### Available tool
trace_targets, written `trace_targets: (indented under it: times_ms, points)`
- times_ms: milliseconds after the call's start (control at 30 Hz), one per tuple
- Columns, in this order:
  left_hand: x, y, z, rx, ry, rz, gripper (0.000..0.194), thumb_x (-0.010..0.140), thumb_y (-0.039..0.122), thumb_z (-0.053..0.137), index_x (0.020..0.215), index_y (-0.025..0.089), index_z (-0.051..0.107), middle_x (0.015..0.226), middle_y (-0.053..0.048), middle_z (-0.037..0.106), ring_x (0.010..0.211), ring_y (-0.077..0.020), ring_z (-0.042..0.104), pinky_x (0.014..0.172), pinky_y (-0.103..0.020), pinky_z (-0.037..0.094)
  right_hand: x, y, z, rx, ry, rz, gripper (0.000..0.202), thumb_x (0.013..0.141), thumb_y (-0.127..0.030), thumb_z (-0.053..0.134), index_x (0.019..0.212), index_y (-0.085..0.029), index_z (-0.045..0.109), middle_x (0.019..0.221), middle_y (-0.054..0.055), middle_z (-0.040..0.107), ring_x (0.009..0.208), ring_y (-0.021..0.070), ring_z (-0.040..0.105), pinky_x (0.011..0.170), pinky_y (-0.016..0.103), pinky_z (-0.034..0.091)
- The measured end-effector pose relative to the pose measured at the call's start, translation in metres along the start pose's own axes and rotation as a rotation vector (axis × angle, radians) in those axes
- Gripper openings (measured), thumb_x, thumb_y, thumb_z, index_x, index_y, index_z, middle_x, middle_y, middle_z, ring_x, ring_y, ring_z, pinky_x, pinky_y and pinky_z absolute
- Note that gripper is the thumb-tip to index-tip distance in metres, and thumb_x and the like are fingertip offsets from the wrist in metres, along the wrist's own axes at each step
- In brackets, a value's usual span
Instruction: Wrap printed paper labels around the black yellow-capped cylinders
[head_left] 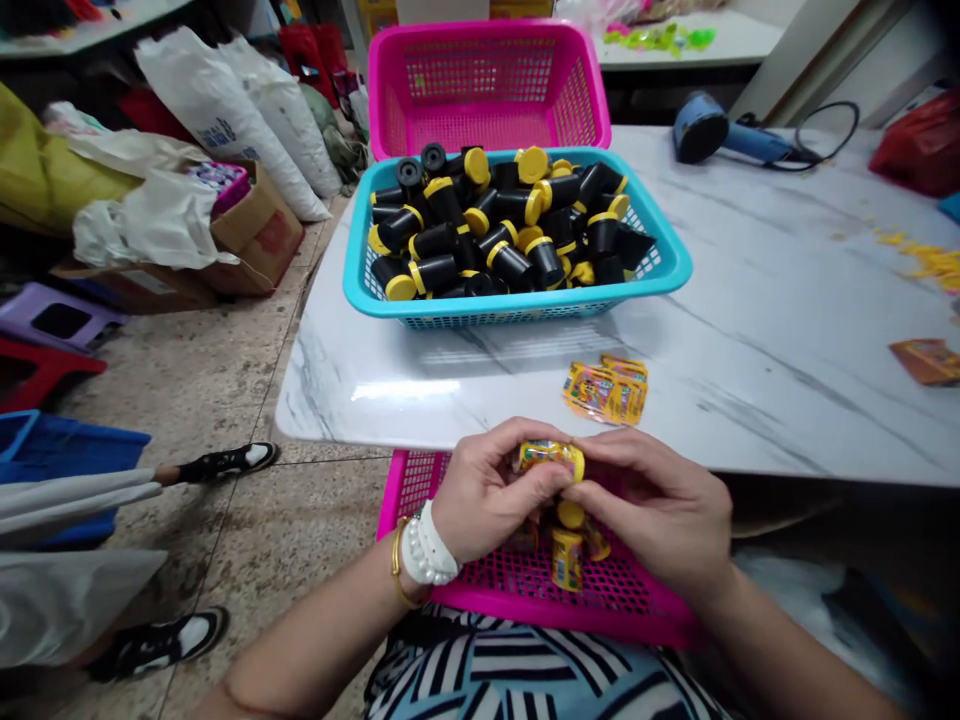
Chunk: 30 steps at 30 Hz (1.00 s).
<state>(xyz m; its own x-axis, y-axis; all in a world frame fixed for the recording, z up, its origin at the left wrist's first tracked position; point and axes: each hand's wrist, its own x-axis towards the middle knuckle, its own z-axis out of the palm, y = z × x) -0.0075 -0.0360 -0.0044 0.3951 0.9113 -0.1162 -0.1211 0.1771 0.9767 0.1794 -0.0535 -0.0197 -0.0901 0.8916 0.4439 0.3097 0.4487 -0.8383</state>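
Observation:
Between both hands is a small canister [551,458] with a yellow cap and a colourful printed wrap. My left hand [499,490] is closed round its body. My right hand [652,500] pinches at its yellow-capped end. Below them a pink basket [517,600] rests on the lap, holding several wrapped canisters [567,560]. On the table just beyond the hands lies a small pile of printed yellow sleeves [606,390]. Farther back, a blue basket [517,308] is heaped with black canisters [442,240] with yellow caps.
Behind the blue basket stands another pink basket [487,85]. A blue heat gun [739,135] with a cord lies on the marble-patterned table [772,330]. Yellow pieces [930,262] and an orange packet [926,361] are at the right. A person's feet [225,462] show at the left.

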Motion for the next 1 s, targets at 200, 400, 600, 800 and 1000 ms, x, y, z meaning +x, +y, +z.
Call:
trace_targets:
  times_ms: [200, 400, 600, 800, 1000]
  points:
    - [-0.004, -0.001, -0.004, -0.137, -0.033, -0.201, 0.048, 0.088, 0.060, 0.069, 0.109, 0.018, 0.056, 0.062, 0.005, 0.060, 0.043, -0.0066, 0.049, 0.039, -0.015, 0.037, 0.001, -0.005, -0.009, -0.126, -0.015, -0.213, 0.037, 0.078, -0.010, 0.082, 0.112, -0.023, 0.075, 0.100, 0.007, 0.078, 0.088, 0.0178, 0.076, 0.080, 0.030, 0.065]
    - [-0.004, -0.001, -0.007, 0.050, -0.045, 0.082, 0.022, 0.085, 0.027, 0.078, 0.104, 0.017, 0.071, 0.092, -0.004, 0.073, 0.082, -0.0127, 0.065, 0.075, -0.024, 0.053, -0.007, -0.002, -0.001, 0.145, 0.014, 0.180, 0.021, 0.075, -0.020, 0.086, 0.095, -0.024, 0.079, 0.087, 0.004, 0.080, 0.073, 0.0176, 0.077, 0.067, 0.027, 0.066]
    - [-0.001, -0.007, -0.009, -0.117, -0.163, -0.071, 0.030, 0.085, 0.037, 0.079, 0.106, 0.017, 0.070, 0.082, -0.002, 0.072, 0.063, -0.0081, 0.062, 0.059, -0.019, 0.050, -0.006, -0.003, 0.001, 0.575, -0.074, 0.746, 0.028, 0.062, -0.033, 0.095, 0.074, -0.018, 0.074, 0.063, 0.002, 0.076, 0.053, 0.0140, 0.071, 0.054, 0.021, 0.062]
    - [-0.002, -0.018, -0.001, -0.258, -0.130, -0.311, 0.046, 0.084, 0.059, 0.075, 0.090, 0.016, 0.057, 0.053, 0.006, 0.059, 0.035, -0.0023, 0.041, 0.035, -0.012, 0.029, -0.005, -0.001, -0.012, 0.496, -0.166, 0.510, 0.034, 0.074, -0.028, 0.089, 0.106, -0.029, 0.080, 0.099, 0.006, 0.077, 0.080, 0.0165, 0.076, 0.066, 0.024, 0.063]
    - [-0.008, -0.022, 0.001, -0.517, -0.213, -0.355, 0.059, 0.076, 0.065, 0.079, 0.103, 0.016, 0.059, 0.058, 0.004, 0.065, 0.033, -0.0040, 0.045, 0.030, -0.014, 0.032, -0.013, -0.001, -0.009, 0.326, -0.002, 0.183, 0.014, 0.082, -0.022, 0.083, 0.094, -0.028, 0.082, 0.085, 0.002, 0.069, 0.072, 0.0120, 0.069, 0.063, 0.022, 0.059]
